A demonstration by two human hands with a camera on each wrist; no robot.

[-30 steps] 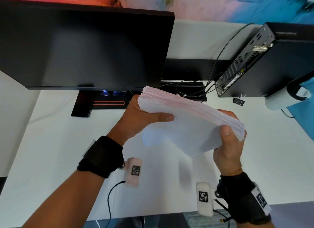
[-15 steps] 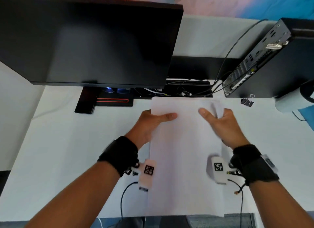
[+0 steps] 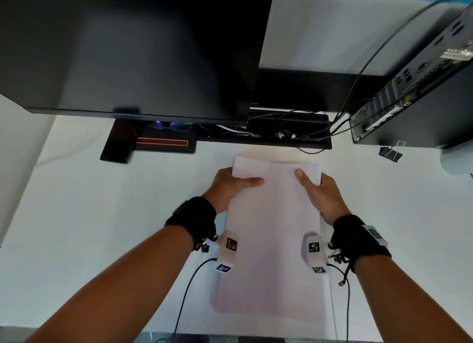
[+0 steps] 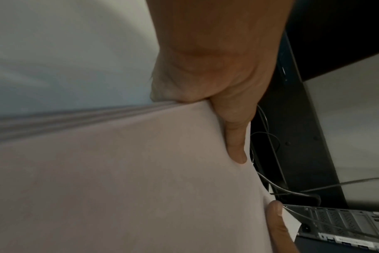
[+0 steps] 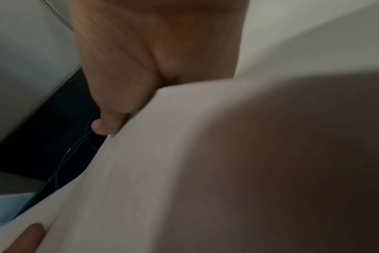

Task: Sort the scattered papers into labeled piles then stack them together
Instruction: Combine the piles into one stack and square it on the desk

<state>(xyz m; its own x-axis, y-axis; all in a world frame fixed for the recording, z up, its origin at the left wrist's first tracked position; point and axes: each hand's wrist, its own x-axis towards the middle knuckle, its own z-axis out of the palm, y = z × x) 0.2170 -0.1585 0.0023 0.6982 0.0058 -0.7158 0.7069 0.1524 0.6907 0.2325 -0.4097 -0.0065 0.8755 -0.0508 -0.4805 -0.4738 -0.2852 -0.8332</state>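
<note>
A thick stack of white papers (image 3: 272, 230) sits lengthwise at the middle of the white desk (image 3: 102, 227), its far end lifted a little. My left hand (image 3: 230, 185) grips its far left edge, thumb lying across the top sheet. My right hand (image 3: 318, 191) grips the far right edge the same way. In the left wrist view the stack (image 4: 119, 179) shows its layered side edge under my thumb (image 4: 236, 137). In the right wrist view the stack (image 5: 184, 171) fills the frame, and my thumb (image 5: 112, 109) lies on its top. The fingers under the stack are hidden.
A black monitor (image 3: 133, 48) hangs over the back of the desk, its stand (image 3: 148, 143) below it. A cable tray (image 3: 281, 133) with wires runs behind the stack. A black computer case (image 3: 419, 92) stands at the right, with a binder clip (image 3: 390, 153) beside it.
A second ago I held the stack tilted in the air. I have turned it lengthwise and lowered it onto the desk, both hands keeping their grip at its far end.
</note>
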